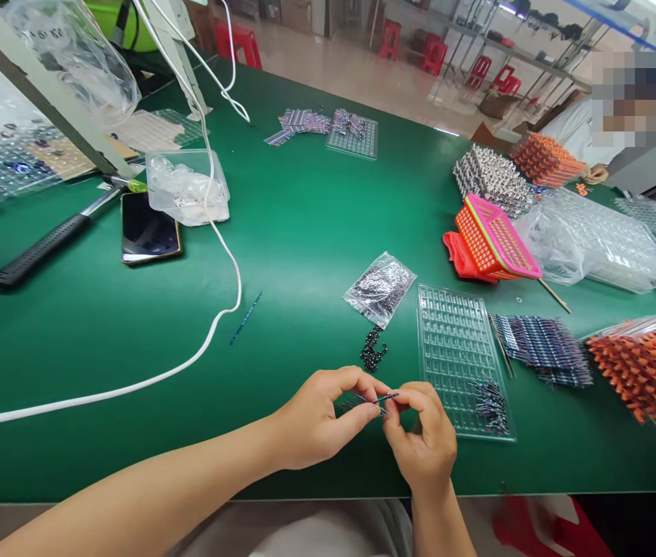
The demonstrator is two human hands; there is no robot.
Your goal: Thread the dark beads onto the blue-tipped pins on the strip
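Note:
Close to the table's front edge, my left hand [328,418] pinches a thin dark blue strand [387,398] between thumb and fingertips. My right hand [421,437] grips the same strand from the other side, its fingers closed. Fine thread-like ends show beside my left fingertips, too small to make out. Just beyond the hands lies a loose pile of shiny black beads [373,351], below a clear bag [381,289] of small dark beads. To the right, a clear ribbed plastic tray [449,340] carries a bunch of short dark strands [490,406] at its near right corner.
A bundle of blue strands [542,350] and orange stacked pieces [647,367] lie right. Behind them is a pink basket [502,236]. A white cable [229,309] crosses the left side, near a phone [148,230] and hammer [43,249]. Another person sits far right.

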